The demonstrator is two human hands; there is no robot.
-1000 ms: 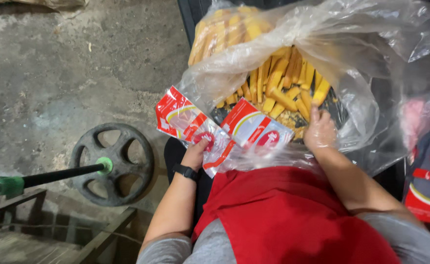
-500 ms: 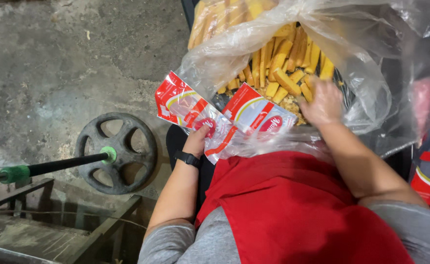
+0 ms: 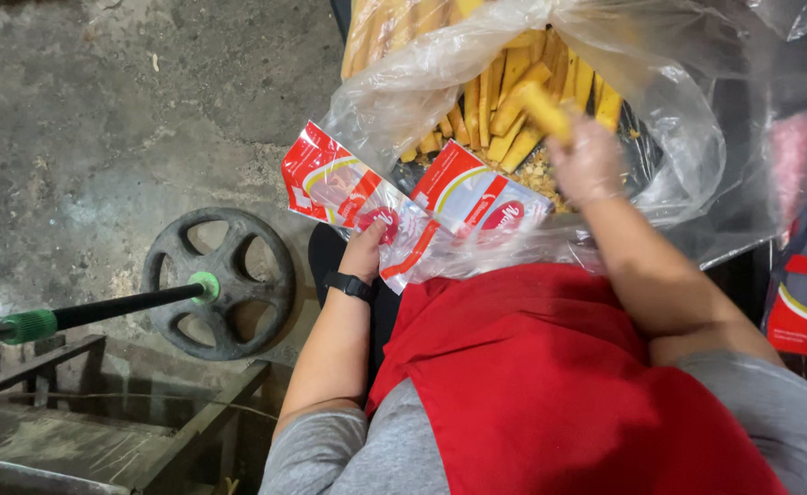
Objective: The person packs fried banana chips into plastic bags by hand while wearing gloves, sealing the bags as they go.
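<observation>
The left hand [image 3: 364,252] pinches red-and-white pouches [image 3: 403,202] at nine o'clock of the big clear bag [image 3: 669,137]. The right hand [image 3: 587,160], blurred, closes on a yellow stick [image 3: 546,108]. A loose grip could drop it, or the fanned pouches could slip floorwards.

Big bag [image 3: 688,137]: thin clear plastic, shiny & crinkly. Small packets [image 3: 394,206]: glossy red-and-white plastic. Yellow sticks [image 3: 504,101]: dry, matt, maybe crumbly. Apron [image 3: 550,385]: soft red cloth. Wheel [image 3: 220,284]: dull dark metal. Floor [image 3: 101,119]: rough grey concrete.
</observation>
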